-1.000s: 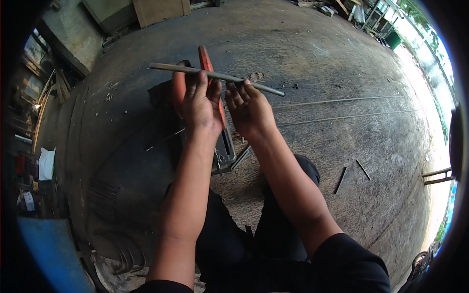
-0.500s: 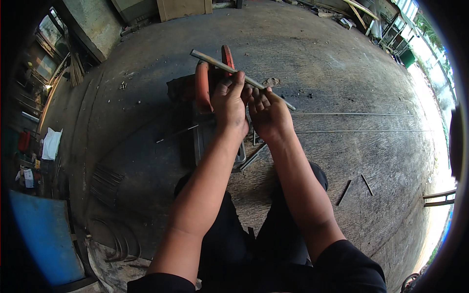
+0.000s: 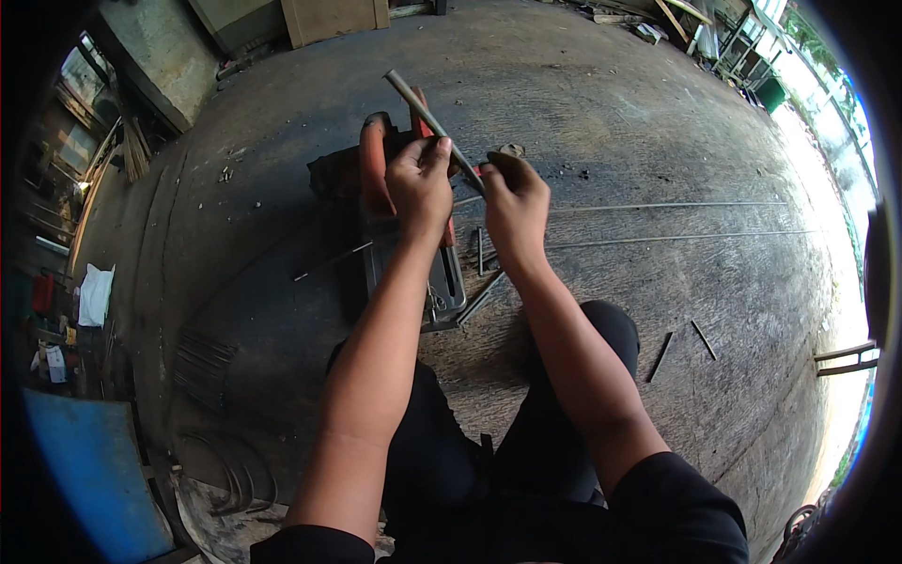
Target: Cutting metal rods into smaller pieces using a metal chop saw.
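Observation:
A grey metal rod (image 3: 414, 101) slants above the floor, its far end up and to the left. My left hand (image 3: 420, 186) is closed around its middle, with the thumb lying along it. At its near, lower end, the bent fingers and thumb of my right hand (image 3: 517, 199) hold the rod; that tip is partly hidden. A small red patch shows beside the right thumb, and I cannot make out what it belongs to. Just beyond and below my hands stands an orange-red cut-off saw (image 3: 374, 162) on a grey metal base (image 3: 445, 299), partly covered by my left arm.
Two long thin rods (image 3: 676, 204) lie on the floor to the right. Short cut pieces (image 3: 660, 357) lie near my right knee and beside the saw base. A bundle of thin rods (image 3: 205, 365) is at left, near a blue panel (image 3: 89, 470) and a white bag (image 3: 96, 294).
The rod has swung to a steeper slant, its far end rising. My right hand has turned from palm up to back up, at the rod's near end. The whole view shifted slightly.

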The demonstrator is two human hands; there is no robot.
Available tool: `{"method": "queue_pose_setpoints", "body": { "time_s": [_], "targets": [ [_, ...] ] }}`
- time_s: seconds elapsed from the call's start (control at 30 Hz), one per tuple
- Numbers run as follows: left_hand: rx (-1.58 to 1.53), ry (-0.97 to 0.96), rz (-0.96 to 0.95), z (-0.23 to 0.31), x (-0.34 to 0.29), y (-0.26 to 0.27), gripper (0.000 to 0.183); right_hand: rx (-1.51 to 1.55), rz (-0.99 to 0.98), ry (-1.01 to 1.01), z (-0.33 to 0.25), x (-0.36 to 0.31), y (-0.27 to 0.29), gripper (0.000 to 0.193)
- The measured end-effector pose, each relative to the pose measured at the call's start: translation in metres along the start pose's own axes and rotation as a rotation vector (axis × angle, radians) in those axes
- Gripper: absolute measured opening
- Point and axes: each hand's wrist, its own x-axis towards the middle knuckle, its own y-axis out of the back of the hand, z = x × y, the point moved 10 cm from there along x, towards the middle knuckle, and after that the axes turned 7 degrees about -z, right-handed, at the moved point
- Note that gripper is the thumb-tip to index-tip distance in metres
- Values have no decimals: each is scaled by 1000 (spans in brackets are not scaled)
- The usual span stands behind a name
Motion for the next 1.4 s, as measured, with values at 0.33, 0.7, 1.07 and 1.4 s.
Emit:
{"method": "queue_pose_setpoints", "body": {
  "time_s": [0.33,0.7,1.07,1.4],
  "targets": [
    [190,31,-265,9,-3,-6,21,153,-257,-44,86,-31,-12,23],
    [786,540,-232,-63,70,74,42,731,-101,-941,306,-157,-24,35],
    [756,855,-258,-89,82,76,27,1142,-340,-1197,314,-176,-62,28],
    [882,851,-247,-85,90,77,26,1071,-525,-1271,312,-192,-67,33]
  ]
}}
